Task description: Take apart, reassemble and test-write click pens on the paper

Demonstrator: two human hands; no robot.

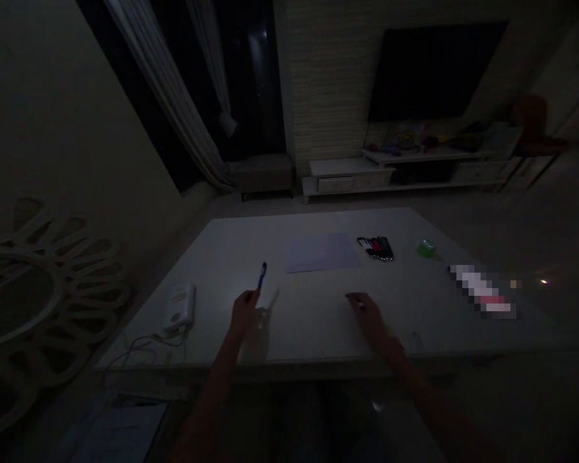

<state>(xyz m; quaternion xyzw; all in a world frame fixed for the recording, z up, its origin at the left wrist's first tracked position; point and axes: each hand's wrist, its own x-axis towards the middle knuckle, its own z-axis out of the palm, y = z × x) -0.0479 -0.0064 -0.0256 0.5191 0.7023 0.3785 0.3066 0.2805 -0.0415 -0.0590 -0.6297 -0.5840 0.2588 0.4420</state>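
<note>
In dim light, my left hand is closed on the lower end of a blue pen, which points away from me and slightly right above the white table. My right hand is near the tabletop with its fingers curled together. A small dark tip shows at those fingers, too dim to name. Beyond and between both hands lies a sheet of paper. Just right of the sheet, several pens or markers lie side by side in a row.
A white box-shaped device with a cable stands at the table's left. On the right are a green roll, perhaps tape, and a pixelated object. A mirror with a looped frame is far left.
</note>
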